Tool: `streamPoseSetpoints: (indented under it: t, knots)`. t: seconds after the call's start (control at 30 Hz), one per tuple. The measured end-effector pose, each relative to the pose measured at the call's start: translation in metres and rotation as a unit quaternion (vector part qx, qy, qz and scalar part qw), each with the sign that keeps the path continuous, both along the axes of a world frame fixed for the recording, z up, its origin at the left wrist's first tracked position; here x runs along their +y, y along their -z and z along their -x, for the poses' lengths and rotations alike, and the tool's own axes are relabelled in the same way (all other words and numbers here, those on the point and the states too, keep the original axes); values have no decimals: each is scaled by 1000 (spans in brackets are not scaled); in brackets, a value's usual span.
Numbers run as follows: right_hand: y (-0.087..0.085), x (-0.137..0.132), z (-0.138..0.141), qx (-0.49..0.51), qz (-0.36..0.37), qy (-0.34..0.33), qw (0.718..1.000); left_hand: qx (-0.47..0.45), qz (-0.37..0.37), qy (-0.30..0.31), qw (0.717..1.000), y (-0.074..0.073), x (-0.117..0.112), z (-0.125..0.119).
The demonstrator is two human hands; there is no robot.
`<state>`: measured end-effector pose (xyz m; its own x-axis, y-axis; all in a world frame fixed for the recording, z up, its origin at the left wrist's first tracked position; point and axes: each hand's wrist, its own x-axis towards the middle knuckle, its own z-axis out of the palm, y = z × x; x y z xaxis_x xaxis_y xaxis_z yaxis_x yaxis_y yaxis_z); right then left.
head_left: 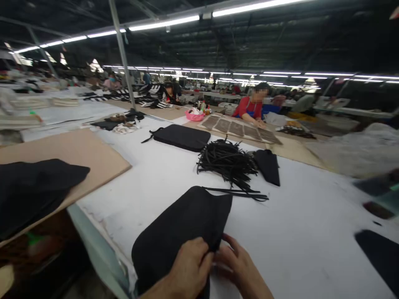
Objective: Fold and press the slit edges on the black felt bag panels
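A black fabric panel with rounded corners [177, 220] lies on the white table in front of me, its far right corner lifted. My left hand [191, 261] is closed on the panel's right edge, thumb and fingers pinching the cloth. Beside it my right hand [232, 261] touches the same edge with curled fingers, slightly blurred; whether it grips the cloth I cannot tell. Just beyond the panel, a few loose black straps [240, 194] trail from a tangled heap of black straps [227, 160].
Behind the straps lies a stack of black panels [182, 136], with a folded black piece [268, 166] to the right. A tan board [102, 160] holding dark fabric [37, 182] juts in at left. Across the table works a person in red [257, 106] near a pink basket [195, 116].
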<state>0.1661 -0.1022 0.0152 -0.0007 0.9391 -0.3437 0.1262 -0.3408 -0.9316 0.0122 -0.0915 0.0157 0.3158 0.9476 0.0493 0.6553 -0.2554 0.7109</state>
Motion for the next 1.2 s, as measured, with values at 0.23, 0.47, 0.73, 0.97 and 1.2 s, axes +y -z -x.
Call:
streamPoseSetpoints:
  t: [0.23,0.47,0.73,0.97,1.2]
  knots:
    - [12,11,-34,72,12,65,995,-121,60,121,983,0,-11,-20]
    - [0,2,-79,199,60,38,977,-219,89,-179,955,2,55,34]
    - [6,12,-100,181,53,33,982,-523,438,-13,731,0,61,9]
    - [-23,-9,-58,-335,-145,192,911,-517,395,-89,754,-23,41,-26]
    - [-20,-19,-6,-347,-140,118,920,-511,322,-25,797,-33,20,-51]
